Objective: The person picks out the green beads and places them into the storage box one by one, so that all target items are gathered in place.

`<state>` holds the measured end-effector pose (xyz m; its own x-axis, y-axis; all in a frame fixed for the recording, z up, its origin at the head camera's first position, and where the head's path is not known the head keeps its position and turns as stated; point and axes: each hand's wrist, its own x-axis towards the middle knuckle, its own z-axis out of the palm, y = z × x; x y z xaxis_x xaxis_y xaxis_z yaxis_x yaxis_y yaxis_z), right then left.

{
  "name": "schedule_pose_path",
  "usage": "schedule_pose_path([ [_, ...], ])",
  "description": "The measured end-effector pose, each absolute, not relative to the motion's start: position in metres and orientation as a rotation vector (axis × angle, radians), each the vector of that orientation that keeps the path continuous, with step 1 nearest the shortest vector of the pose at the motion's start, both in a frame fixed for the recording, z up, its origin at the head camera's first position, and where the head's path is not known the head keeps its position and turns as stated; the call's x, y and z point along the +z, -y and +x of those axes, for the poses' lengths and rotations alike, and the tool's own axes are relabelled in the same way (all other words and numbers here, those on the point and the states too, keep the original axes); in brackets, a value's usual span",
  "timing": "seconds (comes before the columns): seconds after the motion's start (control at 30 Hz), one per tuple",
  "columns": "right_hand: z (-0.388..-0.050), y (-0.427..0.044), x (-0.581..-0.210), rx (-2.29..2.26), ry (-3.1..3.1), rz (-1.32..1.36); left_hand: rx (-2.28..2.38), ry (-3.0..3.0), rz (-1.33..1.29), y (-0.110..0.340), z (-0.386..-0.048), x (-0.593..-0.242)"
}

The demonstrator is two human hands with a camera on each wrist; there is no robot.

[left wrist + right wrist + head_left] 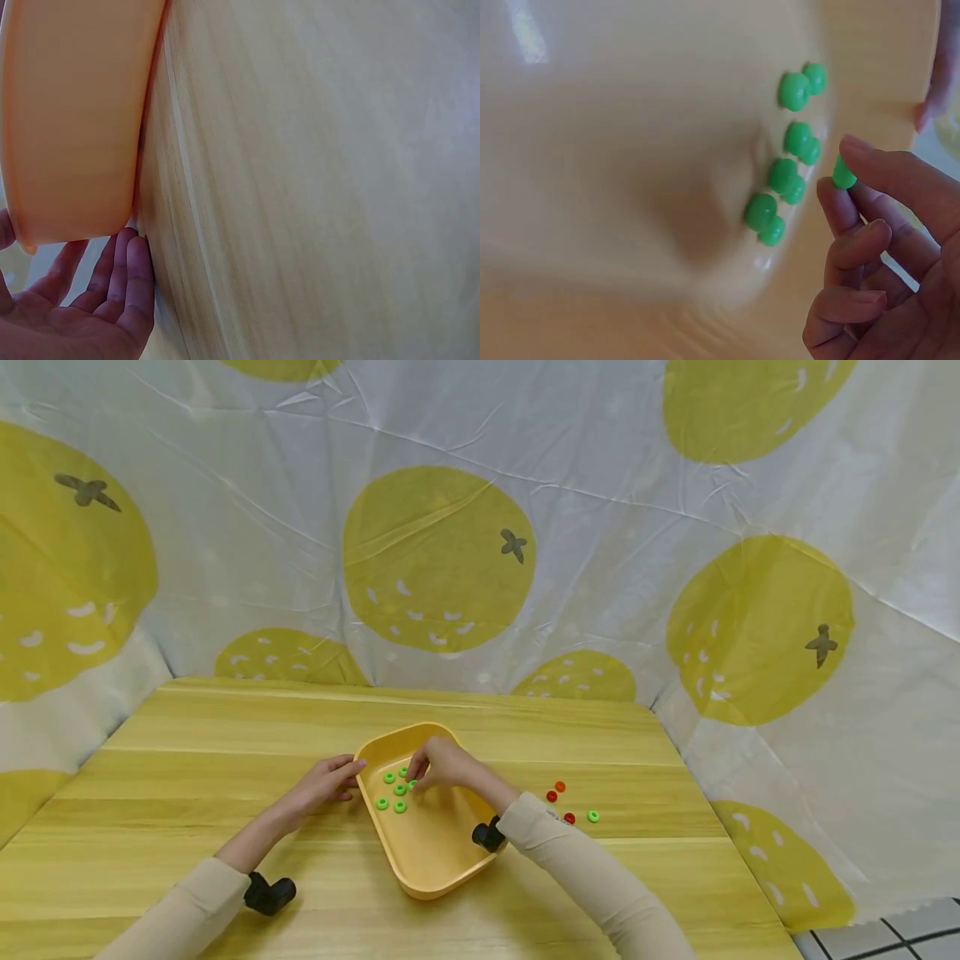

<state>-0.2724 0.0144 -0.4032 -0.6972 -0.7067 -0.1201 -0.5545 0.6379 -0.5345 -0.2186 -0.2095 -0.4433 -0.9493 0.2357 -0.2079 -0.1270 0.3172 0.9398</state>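
A yellow-orange rectangular tray [431, 860] lies slanted on the table. My left hand [322, 783] holds its left rim, the thumb over the edge and the fingers along the outer wall [75, 135], as the left wrist view shows. Over the tray's far left part is my right hand [444, 763]. Between thumb and forefinger it pinches a small green bead [844, 174]. Several ring-shaped green beads [400, 790] lie on the tray floor just left of the right hand. Near the wall, green beads [783, 175] show with what look like their reflections.
To the tray's right, a green bead [593, 817], an orange bead [560, 787] and red beads [552, 797] lie on the wooden table [285, 718]. The right forearm partly covers that area. A fruit-print cloth [585, 560] hangs behind the table and along its sides.
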Motion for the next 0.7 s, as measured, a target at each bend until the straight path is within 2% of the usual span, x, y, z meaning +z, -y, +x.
schedule_pose_path([
  [0.4,-0.267,-0.005,-0.415,-0.401,-2.663,-0.895,1.664,-2.282,0.109,0.209,-0.218,-0.441],
  [0.7,-0.264,-0.004,-0.415,-0.374,-2.669,-0.865,1.658,-2.287,0.079,0.209,-0.218,-0.443],
])
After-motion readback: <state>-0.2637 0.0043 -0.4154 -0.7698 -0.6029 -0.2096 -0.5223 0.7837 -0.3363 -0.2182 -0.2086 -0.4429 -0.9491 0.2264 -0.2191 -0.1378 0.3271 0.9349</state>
